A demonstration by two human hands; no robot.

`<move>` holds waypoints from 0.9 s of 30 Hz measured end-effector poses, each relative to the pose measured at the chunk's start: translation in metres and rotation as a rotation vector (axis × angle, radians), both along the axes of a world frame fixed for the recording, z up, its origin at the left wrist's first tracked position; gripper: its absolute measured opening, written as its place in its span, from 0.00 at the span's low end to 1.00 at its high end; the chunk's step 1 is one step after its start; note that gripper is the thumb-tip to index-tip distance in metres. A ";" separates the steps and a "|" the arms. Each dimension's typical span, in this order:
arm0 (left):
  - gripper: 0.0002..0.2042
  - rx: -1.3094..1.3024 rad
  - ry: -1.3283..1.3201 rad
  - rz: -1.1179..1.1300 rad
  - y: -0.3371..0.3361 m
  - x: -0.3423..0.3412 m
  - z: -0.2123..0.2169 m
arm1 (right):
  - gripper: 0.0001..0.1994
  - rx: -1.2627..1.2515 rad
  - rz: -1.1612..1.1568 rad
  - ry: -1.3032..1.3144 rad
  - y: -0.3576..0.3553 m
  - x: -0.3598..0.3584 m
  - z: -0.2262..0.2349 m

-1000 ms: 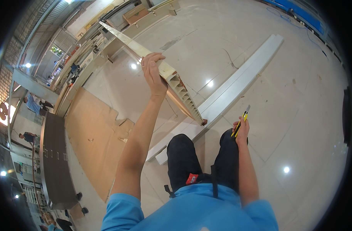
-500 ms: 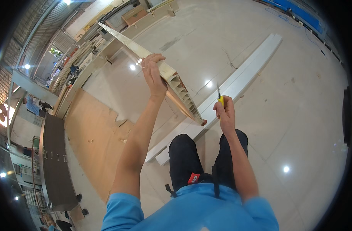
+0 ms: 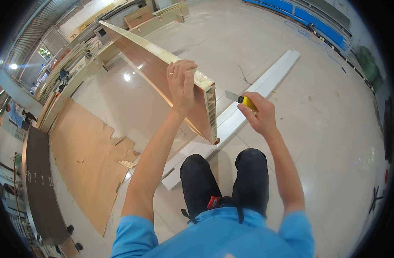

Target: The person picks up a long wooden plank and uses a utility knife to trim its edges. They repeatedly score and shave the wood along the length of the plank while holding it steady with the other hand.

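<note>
A long hollow panel (image 3: 145, 64) with a brown face stands on edge and stretches away to the far left. Its near end shows a row of open cells, and its pale top edge looks rough. My left hand (image 3: 182, 84) grips that top edge near the close end, fingers over it and thumb on the near side. To the right of the panel end, my right hand (image 3: 262, 115) is closed round a yellow utility knife (image 3: 248, 103). The knife's blade is out and points left toward the panel end, apart from it.
Long white boards (image 3: 257, 90) lie on the floor under and beyond the panel. A torn brown sheet (image 3: 89, 155) spreads at left, beside a dark curved-looking panel (image 3: 42, 185). A person (image 3: 17, 117) is far left. Blue equipment (image 3: 300, 17) stands at the far right.
The panel has tilted, so more of its brown face shows. My right hand has turned the knife from pointing up to pointing left and raised it slightly.
</note>
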State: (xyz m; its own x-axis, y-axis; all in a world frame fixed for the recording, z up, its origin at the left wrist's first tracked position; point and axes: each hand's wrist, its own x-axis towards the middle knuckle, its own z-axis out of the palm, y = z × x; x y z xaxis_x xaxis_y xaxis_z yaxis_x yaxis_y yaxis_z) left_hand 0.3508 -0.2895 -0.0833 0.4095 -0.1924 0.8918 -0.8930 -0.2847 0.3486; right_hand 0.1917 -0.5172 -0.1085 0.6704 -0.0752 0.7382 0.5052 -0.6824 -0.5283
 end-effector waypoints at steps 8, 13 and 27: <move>0.21 0.026 0.007 -0.046 0.008 -0.002 0.005 | 0.13 -0.349 -0.063 -0.060 -0.024 0.017 0.043; 0.25 0.029 0.058 -0.056 0.013 -0.001 0.019 | 0.14 -0.403 -0.016 -0.121 -0.027 0.025 0.038; 0.22 -0.035 0.124 0.085 0.026 0.069 0.018 | 0.19 -0.512 0.186 -0.307 -0.030 0.084 0.029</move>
